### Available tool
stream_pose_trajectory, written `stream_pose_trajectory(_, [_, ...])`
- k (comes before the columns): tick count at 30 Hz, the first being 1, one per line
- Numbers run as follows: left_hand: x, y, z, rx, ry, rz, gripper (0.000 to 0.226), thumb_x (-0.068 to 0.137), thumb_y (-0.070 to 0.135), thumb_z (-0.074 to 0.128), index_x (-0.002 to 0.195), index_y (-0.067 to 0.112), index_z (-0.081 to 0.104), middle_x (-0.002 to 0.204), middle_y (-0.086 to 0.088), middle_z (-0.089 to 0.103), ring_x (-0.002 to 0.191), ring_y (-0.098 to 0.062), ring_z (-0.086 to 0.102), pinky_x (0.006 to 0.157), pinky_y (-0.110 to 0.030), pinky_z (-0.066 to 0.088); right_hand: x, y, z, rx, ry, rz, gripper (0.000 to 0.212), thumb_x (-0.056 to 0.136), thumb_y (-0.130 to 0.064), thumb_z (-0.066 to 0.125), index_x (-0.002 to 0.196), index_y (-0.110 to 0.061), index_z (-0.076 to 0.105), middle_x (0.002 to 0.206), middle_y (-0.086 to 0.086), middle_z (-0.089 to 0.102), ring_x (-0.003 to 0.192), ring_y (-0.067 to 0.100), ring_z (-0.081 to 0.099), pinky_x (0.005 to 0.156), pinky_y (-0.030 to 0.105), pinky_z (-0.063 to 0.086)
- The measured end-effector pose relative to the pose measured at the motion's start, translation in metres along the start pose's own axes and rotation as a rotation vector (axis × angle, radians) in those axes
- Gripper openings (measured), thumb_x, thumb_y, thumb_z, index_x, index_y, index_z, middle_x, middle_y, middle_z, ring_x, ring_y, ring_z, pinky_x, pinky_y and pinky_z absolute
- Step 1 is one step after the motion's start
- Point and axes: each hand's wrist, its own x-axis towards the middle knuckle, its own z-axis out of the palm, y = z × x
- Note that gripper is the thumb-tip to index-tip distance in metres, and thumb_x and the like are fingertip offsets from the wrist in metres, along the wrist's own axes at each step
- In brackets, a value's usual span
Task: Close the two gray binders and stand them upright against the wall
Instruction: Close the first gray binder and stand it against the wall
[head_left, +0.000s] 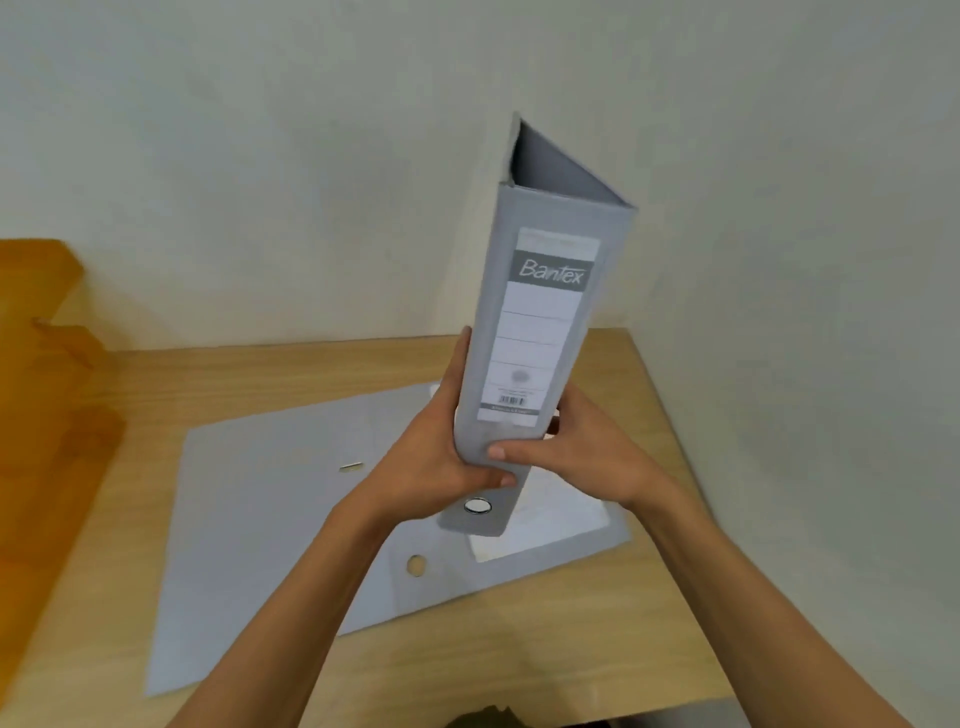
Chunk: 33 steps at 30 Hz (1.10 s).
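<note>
Closed gray binder (545, 312) upright in midair — left hand (441, 457) and right hand (576, 447) both clasped around its lower spine.

A plain off-white wall (260, 130) fills the upper half of the view, meeting a second wall (805, 260) at a corner on the right. Pushed into that corner stands a light wood-grain worktop (597, 623). At the left edge, darker orange-brown wooden furniture (41, 415) adjoins it, blurred. The light is soft and even.
</note>
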Motion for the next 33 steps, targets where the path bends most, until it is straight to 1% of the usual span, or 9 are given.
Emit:
stream_pose_trajectory(7, [0.078, -0.014, 0.101, 0.075, -0.069, -0.011, 0.102, 0.061, 0.016, 0.091, 0.151, 0.015, 0.042, 0.116, 0.037, 0.067, 0.110, 0.014, 0.064, 0.078, -0.005, 0.051, -0.037, 0.069, -0.084, -0.124, 0.158, 0.049, 0.112, 0.066, -0.042, 0.086, 0.156, -0.040, 0.019, 0.122, -0.051, 0.053, 0.114, -0.020, 0.054, 0.083, 0.002, 0.045])
stream_pose_trajectory(12, [0.111, -0.030, 0.158, 0.052, -0.091, 0.001, 0.107, 0.071, 0.026, 0.085, 0.158, 0.020, 0.024, 0.126, 0.048, 0.055, 0.120, 0.021, 0.053, 0.083, -0.004, 0.050, -0.051, 0.113, -0.125, -0.120, 0.256, 0.128, 0.101, 0.069, -0.027, 0.087, 0.153, -0.030, 0.031, 0.111, -0.055, 0.054, 0.107, -0.026, 0.053, 0.079, -0.001, 0.044])
stream_pose_trajectory(15, [0.131, -0.035, 0.177, 0.086, -0.098, -0.002, 0.108, 0.079, 0.022, 0.082, 0.162, 0.023, 0.013, 0.133, 0.046, 0.049, 0.124, 0.026, 0.046, 0.087, -0.005, 0.051, -0.051, 0.134, -0.139, -0.127, 0.355, 0.147, 0.085, 0.072, -0.016, 0.084, 0.140, -0.040, 0.040, 0.108, -0.053, 0.057, 0.103, -0.025, 0.055, 0.077, 0.001, 0.047])
stream_pose_trajectory(17, [0.143, -0.041, 0.187, 0.112, -0.090, -0.006, 0.104, 0.084, 0.012, 0.076, 0.162, 0.022, 0.009, 0.145, 0.027, 0.049, 0.124, 0.028, 0.042, 0.098, -0.014, 0.052, -0.048, 0.146, -0.146, -0.108, 0.427, 0.174, 0.079, 0.079, -0.010, 0.079, 0.137, -0.047, 0.042, 0.106, -0.049, 0.060, 0.102, -0.024, 0.057, 0.078, 0.005, 0.050])
stream_pose_trajectory(20, [0.150, -0.048, 0.195, 0.170, -0.099, -0.020, 0.100, 0.088, 0.004, 0.069, 0.163, 0.026, 0.006, 0.158, 0.006, 0.043, 0.122, 0.028, 0.040, 0.110, -0.031, 0.047, -0.046, 0.159, -0.144, -0.089, 0.522, 0.203, 0.068, 0.086, -0.004, 0.072, 0.141, -0.036, 0.048, 0.115, -0.030, 0.062, 0.102, -0.018, 0.058, 0.079, 0.001, 0.047])
stream_pose_trajectory(24, [0.161, -0.048, 0.207, 0.190, -0.124, -0.038, 0.102, 0.093, 0.014, 0.069, 0.163, 0.029, -0.003, 0.161, 0.000, 0.038, 0.138, -0.004, 0.045, 0.112, -0.038, 0.045, -0.047, 0.168, -0.147, -0.123, 0.621, 0.266, 0.048, 0.090, -0.002, 0.067, 0.130, -0.026, 0.055, 0.104, -0.025, 0.061, 0.098, 0.000, 0.060, 0.069, -0.003, 0.044])
stream_pose_trajectory(27, [0.174, -0.050, 0.218, 0.238, -0.167, -0.072, 0.115, 0.087, 0.003, 0.072, 0.162, 0.024, -0.014, 0.155, -0.011, 0.044, 0.138, -0.029, 0.051, 0.106, -0.048, 0.052, -0.046, 0.171, -0.147, -0.159, 0.703, 0.331, 0.039, 0.089, -0.004, 0.069, 0.125, -0.017, 0.062, 0.109, -0.003, 0.070, 0.098, 0.016, 0.067, 0.077, 0.016, 0.052])
stream_pose_trajectory(29, [0.183, -0.054, 0.221, 0.253, -0.170, -0.163, 0.120, 0.084, 0.000, 0.075, 0.162, 0.021, -0.013, 0.149, -0.015, 0.050, 0.133, -0.035, 0.055, 0.103, -0.051, 0.053, -0.044, 0.169, -0.143, -0.188, 0.763, 0.373, 0.036, 0.088, -0.006, 0.071, 0.122, -0.015, 0.066, 0.111, 0.005, 0.072, 0.095, 0.021, 0.070, 0.080, 0.028, 0.056])
stream_pose_trajectory(33, [0.199, -0.059, 0.226, 0.223, -0.167, -0.281, 0.123, 0.078, 0.002, 0.082, 0.162, 0.016, -0.007, 0.149, -0.015, 0.050, 0.136, -0.035, 0.050, 0.108, -0.051, 0.047, -0.038, 0.164, -0.142, -0.145, 0.904, 0.390, 0.024, 0.088, -0.007, 0.071, 0.111, -0.012, 0.068, 0.096, 0.002, 0.070, 0.081, 0.015, 0.067, 0.075, 0.025, 0.058])
